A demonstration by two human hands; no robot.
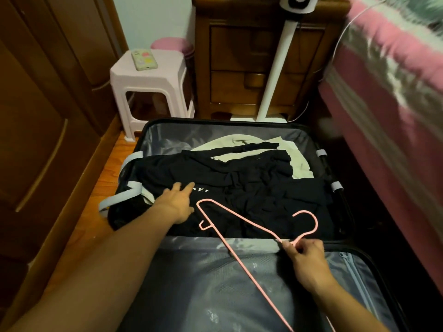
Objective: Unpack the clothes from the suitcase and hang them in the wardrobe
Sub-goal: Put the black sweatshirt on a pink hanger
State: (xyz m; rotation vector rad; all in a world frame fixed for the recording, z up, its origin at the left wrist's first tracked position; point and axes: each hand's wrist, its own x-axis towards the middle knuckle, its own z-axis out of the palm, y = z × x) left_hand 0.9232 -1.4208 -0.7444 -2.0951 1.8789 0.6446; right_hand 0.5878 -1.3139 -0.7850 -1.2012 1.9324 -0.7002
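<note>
Hands working over an open black hard-shell suitcase lying on the wooden floor.

The right hand is pinching the neck of a thin pink wire hanger just below its hook, its grip closed on the wire, with the hanger's frame slanting away to the left and toward the person. The left hand is lying with fingers straight and spread, its grip open, resting flat on a crumpled black garment with white lettering, which is spreading rightward from that hand and lying just beyond the right hand. This garment is filling the far half of the suitcase, and a cream-coloured garment is lying under it farther back. The near half, beneath the right hand, is showing grey zipped lining.
</note>
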